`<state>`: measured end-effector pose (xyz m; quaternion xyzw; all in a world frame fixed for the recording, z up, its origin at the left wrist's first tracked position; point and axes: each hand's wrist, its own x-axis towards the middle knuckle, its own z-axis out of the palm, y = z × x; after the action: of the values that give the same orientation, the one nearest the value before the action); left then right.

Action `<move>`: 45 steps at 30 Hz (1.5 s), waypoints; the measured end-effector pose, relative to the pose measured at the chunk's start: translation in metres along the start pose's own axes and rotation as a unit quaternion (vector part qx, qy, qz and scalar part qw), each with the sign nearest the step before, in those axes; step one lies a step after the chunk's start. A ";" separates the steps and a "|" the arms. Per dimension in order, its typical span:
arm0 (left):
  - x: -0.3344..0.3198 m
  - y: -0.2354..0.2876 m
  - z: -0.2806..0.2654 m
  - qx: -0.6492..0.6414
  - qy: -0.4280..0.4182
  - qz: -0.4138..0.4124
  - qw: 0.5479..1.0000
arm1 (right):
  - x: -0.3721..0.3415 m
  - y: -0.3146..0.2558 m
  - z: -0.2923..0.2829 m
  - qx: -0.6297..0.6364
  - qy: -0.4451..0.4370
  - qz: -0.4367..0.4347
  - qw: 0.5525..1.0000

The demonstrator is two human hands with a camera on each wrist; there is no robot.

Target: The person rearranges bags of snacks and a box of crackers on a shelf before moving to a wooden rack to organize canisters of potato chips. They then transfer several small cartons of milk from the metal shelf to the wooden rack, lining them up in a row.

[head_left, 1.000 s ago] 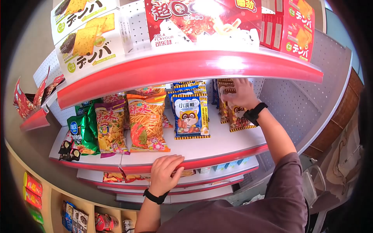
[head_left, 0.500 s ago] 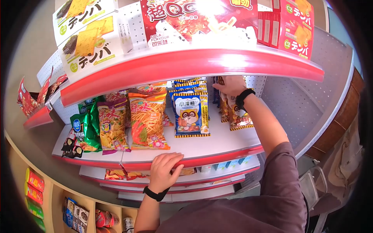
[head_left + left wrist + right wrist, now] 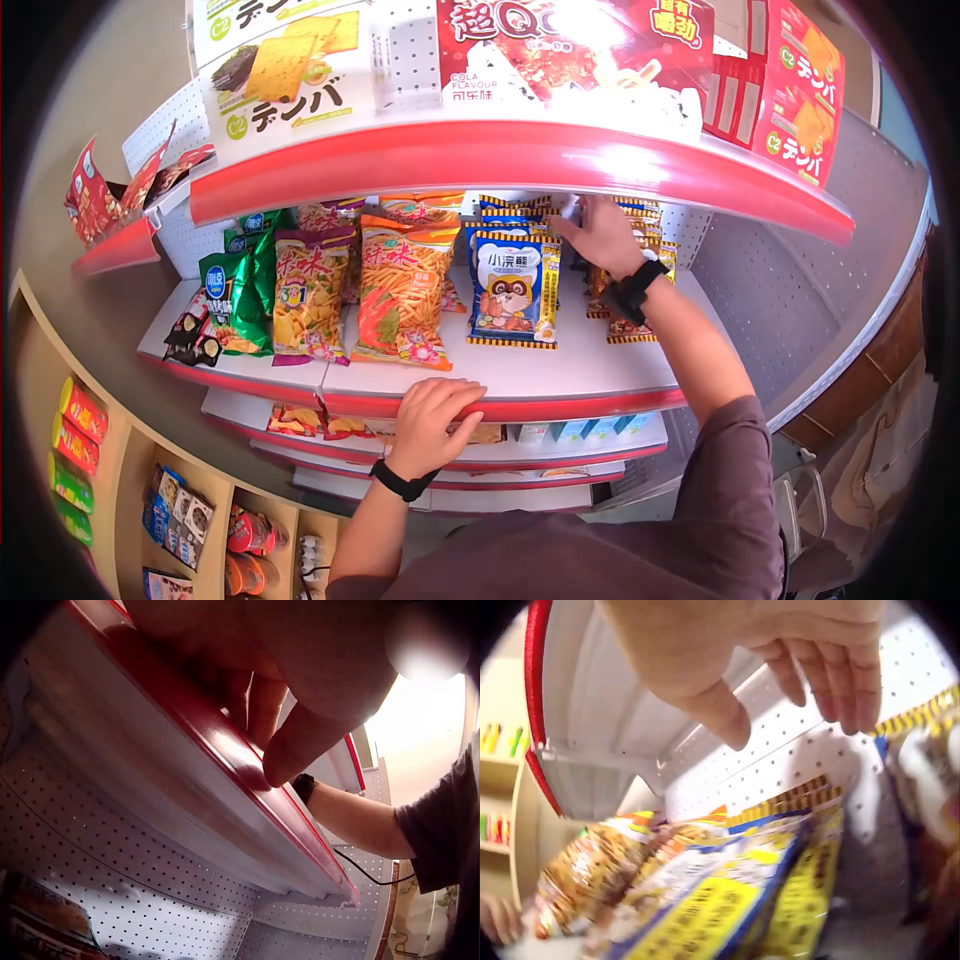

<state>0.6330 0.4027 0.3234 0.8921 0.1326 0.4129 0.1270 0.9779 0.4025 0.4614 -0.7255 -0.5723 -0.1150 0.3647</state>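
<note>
My left hand rests on the red front edge of the snack shelf, fingers straight over it. In the left wrist view its thumb lies against the red strip. My right hand reaches under the upper shelf, between two rows of small snack bags. On its left stand blue-and-white raccoon snack bags; on its right, brown-fronted snack bags, partly hidden by the hand and wristband. The right wrist view shows that hand above the bags, fingers extended and holding nothing.
An upper shelf with a red lip overhangs the bags and carries white cracker boxes and a red cola candy box. Farther left stand orange, purple and green snack bags. A pegboard backs the shelf.
My right hand has moved left from over the brown-fronted bags to the gap beside the blue ones. The left hand stays on the shelf edge. The head view has shifted slightly.
</note>
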 end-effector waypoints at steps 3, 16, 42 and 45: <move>0.000 0.000 0.000 0.000 -0.005 -0.005 1.000 | -0.007 0.002 0.026 0.070 -0.054 0.084 0.993; -0.001 -0.001 0.000 0.007 -0.009 -0.007 1.000 | 0.003 0.055 0.119 0.458 -0.107 0.176 0.865; -0.003 0.000 0.000 0.007 -0.006 -0.003 1.000 | -0.058 -0.068 0.093 -0.182 -0.109 -0.196 0.957; -0.003 -0.001 0.001 0.006 -0.007 -0.005 1.000 | -0.058 -0.069 0.089 -0.175 -0.117 -0.172 0.962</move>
<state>0.6317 0.4022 0.3208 0.8951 0.1385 0.4051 0.1245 0.8742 0.4234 0.3923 -0.6770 -0.6981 -0.1888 0.1369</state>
